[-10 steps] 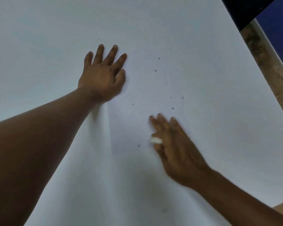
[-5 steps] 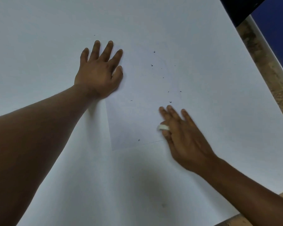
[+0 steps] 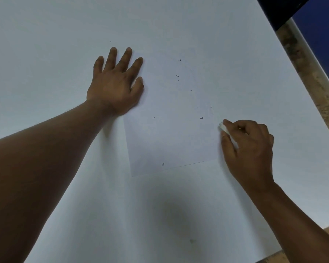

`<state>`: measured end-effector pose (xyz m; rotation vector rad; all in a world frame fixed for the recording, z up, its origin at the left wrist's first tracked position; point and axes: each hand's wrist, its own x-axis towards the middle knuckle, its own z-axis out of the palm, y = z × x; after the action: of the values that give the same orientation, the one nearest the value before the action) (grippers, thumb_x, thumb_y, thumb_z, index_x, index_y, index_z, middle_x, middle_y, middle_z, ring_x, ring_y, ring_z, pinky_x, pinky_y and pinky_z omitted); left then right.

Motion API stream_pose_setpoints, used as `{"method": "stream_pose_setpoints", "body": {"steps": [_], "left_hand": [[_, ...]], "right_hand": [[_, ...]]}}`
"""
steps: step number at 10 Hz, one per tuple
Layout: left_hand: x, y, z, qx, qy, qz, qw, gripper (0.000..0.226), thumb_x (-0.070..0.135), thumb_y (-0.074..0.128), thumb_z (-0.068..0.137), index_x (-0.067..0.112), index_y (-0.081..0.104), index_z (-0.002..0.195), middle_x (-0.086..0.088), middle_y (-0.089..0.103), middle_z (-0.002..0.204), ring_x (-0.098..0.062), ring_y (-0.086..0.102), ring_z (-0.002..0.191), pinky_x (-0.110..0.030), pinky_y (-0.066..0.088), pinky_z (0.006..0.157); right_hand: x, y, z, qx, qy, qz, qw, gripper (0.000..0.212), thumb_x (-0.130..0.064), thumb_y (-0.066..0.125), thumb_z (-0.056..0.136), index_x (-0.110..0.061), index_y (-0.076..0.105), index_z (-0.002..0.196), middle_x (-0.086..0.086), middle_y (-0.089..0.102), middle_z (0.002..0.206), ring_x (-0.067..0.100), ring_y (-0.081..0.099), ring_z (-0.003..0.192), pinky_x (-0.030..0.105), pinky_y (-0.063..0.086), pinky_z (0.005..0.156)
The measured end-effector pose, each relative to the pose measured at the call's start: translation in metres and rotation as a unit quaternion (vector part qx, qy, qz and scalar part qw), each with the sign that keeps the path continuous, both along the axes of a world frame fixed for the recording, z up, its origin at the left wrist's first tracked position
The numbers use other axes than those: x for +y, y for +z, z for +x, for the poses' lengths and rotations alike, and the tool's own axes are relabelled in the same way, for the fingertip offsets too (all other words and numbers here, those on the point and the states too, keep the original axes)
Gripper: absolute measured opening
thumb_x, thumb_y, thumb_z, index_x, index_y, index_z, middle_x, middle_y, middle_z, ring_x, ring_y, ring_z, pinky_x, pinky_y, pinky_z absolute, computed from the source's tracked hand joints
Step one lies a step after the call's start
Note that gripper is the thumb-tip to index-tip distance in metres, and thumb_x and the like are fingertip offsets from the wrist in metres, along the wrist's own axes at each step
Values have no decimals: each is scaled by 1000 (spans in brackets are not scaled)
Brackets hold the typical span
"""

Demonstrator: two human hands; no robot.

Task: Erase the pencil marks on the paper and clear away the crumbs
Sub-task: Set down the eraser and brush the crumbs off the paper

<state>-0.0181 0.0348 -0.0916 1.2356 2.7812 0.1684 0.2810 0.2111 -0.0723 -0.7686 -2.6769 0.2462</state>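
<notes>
Head view: the left hand lies flat, fingers spread wide, pressing the smooth rectangular paper onto the white-covered desk. The right hand pinches a small white eraser at the paper's right edge. Dark crumbs speckle the sheet.

L hand flat, fingers spread, pressing on the left edge of the paper. R hand at the sheet's right edge, fingers curled, pinching a white eraser. Dark crumbs scattered over the sheet btwn both hands. All on a white surface; worn wooden edge at right.
</notes>
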Motion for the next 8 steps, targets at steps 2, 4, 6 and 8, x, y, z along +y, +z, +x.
{"method": "stream_pose_setpoints", "body": {"steps": [2,4,6,8], "left_hand": [[0,1,-1,-1,0,-1,1000,69,52,13,99,25,24,162,-8,15,171,-39,8,157,-60,9,124],[0,0,0,-5,2,-3,1000,67,51,15,100,26,23,162,-6,14,172,-38,6,157,-59,8,124],[0,0,0,-5,0,-5,1000,67,51,16,101,26,22,163,-6,13,172,-37,5,158,-59,7,125],[-1,0,-1,-3,-1,-9,1000,68,52,14,101,26,21,163,-7,12,172,-38,4,157,-60,7,124]], "right_hand": [[-12,0,7,-36,19,-22,999,40,-25,54,93,-12,62,130,6,59,118,26,52,109,42,39,87],[-83,9,-13,-78,182,-70,978,60,-39,42,100,-1,40,147,14,34,157,30,25,148,56,27,114],[-135,7,-25,-242,286,-7,927,77,-62,20,102,-6,19,155,11,4,165,28,-3,153,68,4,115],[-102,1,-25,-319,219,13,922,89,-70,16,96,-4,21,155,12,7,164,27,5,152,68,2,115]]}}
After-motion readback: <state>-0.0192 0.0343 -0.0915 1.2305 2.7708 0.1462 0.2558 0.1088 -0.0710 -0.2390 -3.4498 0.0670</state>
